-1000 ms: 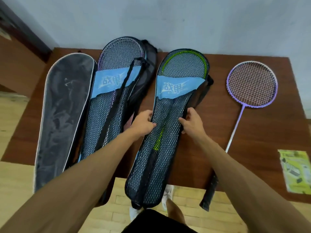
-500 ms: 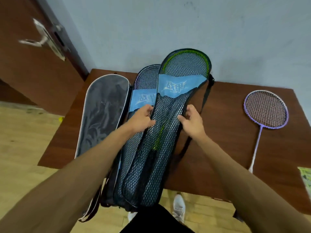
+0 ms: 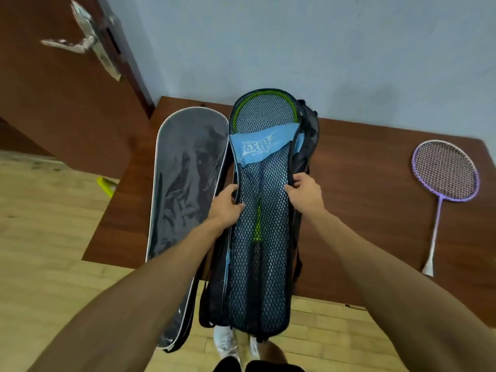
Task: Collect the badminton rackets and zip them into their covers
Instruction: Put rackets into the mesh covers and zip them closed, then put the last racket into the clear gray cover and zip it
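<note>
Mesh cover (image 3: 259, 237), green racket (image 3: 258, 224) inside, lies on surface (image 3: 362, 183), tail overhanging. Left hand (image 3: 226, 204), right hand (image 3: 306, 193): each grip pinches a side edge mid-length. Probably light, floppy; hold the edging.

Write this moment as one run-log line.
left grip: holds mesh cover left edge | right grip: holds its right edge | green racket: inside cover | purple racket: loose on table

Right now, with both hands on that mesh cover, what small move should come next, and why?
Probably lay the mesh cover flat and let go. The left hand and right hand grip its edges, the green racket is inside it, and it sits over the dark bag beside the open grey flap. The purple racket lies bare on the table.
</note>
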Demonstrator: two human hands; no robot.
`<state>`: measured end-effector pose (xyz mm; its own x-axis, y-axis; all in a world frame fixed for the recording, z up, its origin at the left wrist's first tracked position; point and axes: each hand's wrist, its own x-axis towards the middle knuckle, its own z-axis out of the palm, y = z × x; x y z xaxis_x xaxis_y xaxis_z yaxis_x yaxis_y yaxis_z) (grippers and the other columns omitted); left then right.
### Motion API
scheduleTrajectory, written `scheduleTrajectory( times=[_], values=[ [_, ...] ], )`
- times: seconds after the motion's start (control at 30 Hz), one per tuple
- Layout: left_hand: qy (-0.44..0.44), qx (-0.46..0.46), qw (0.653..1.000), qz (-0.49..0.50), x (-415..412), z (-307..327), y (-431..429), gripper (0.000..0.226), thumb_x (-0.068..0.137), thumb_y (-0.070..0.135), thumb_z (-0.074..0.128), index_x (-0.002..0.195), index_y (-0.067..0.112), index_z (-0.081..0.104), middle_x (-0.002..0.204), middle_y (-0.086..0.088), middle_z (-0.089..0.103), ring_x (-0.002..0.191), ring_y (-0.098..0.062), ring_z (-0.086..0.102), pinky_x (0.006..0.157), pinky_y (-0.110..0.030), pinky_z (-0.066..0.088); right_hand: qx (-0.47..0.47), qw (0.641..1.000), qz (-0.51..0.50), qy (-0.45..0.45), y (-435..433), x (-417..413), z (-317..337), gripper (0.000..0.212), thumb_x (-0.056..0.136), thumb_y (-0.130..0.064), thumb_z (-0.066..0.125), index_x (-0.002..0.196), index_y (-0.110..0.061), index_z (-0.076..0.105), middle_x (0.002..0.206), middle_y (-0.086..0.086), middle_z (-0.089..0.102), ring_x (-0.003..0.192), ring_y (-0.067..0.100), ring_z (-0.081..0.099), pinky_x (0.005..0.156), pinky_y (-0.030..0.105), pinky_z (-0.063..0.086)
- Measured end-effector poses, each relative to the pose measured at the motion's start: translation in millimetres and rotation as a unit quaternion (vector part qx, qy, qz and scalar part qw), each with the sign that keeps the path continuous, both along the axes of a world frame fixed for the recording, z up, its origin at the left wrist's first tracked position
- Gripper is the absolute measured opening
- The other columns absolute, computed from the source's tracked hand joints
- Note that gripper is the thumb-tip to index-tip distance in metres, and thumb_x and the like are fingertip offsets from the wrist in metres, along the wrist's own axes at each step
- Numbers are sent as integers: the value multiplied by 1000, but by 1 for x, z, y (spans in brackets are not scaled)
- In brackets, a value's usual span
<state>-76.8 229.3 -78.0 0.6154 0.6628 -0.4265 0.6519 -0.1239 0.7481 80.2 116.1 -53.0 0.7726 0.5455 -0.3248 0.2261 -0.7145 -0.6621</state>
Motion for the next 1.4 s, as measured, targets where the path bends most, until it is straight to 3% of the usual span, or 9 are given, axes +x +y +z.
scheduleTrajectory(
  times=[0.13,0.3,0.5,0.63,0.7,0.77,0.93,1.03,1.4],
  values=[
    [48,1,999,8,1,-1,2,44,94,19,56,136,12,45,127,-4,57,111,-22,56,86,-25,42,-13,998,19,-56,2,1,-9,45,84,-10,59,126,-10,44,125,9,46,99,24,52,77,34,44],
    [90,13,993,70,-17,-1,30,39,95,26,52,130,9,54,130,-10,59,119,-24,55,96,-27,40,40,976,153,-149,36,-17,-11,39,86,-9,55,125,-12,47,121,7,43,111,26,50,79,37,47],
    [148,58,975,155,-70,-18,86,36,89,21,52,123,11,59,124,-19,58,111,-35,57,98,-37,46,40,965,249,-65,95,-67,-22,30,88,-8,51,118,-4,52,111,12,56,100,26,54,87,36,45],
    [203,84,958,182,-97,-32,107,48,90,22,54,135,8,43,137,-18,36,128,-36,36,104,-41,34,-70,955,287,-32,127,-98,-34,32,89,-10,51,117,5,45,102,21,60,90,35,62,65,33,44],
    [203,72,958,189,-106,-43,111,48,90,20,56,133,5,40,137,-19,35,127,-37,35,104,-42,33,-139,953,269,30,138,-113,-37,42,92,-12,49,127,8,37,115,26,55,78,35,66,57,32,52],
    [195,78,960,184,-113,-53,113,47,89,19,58,129,2,40,135,-21,37,126,-38,36,104,-43,33,-179,951,232,97,148,-122,-46,47,91,-12,48,129,13,36,124,27,56,85,36,67,72,36,58],
    [208,42,963,166,-129,-70,127,47,91,20,57,129,-1,38,133,-24,44,124,-40,44,103,-44,37,-110,961,20,254,163,-127,-68,24,89,0,52,110,9,52,91,18,61,74,33,68,62,35,61],
    [193,29,970,141,-139,-73,135,39,92,10,50,128,0,43,132,-24,47,121,-39,47,100,-42,38,-96,963,-29,252,165,-131,-70,13,92,0,50,80,-2,47,73,15,52,46,20,55,30,18,39],
    [5,34,977,213,-174,-16,153,27,86,8,50,112,14,56,110,-12,64,102,-31,60,92,-38,48,48,975,8,217,181,-168,-28,18,90,-23,63,96,-18,48,68,1,48,53,13,46,37,21,31]
  ],
)
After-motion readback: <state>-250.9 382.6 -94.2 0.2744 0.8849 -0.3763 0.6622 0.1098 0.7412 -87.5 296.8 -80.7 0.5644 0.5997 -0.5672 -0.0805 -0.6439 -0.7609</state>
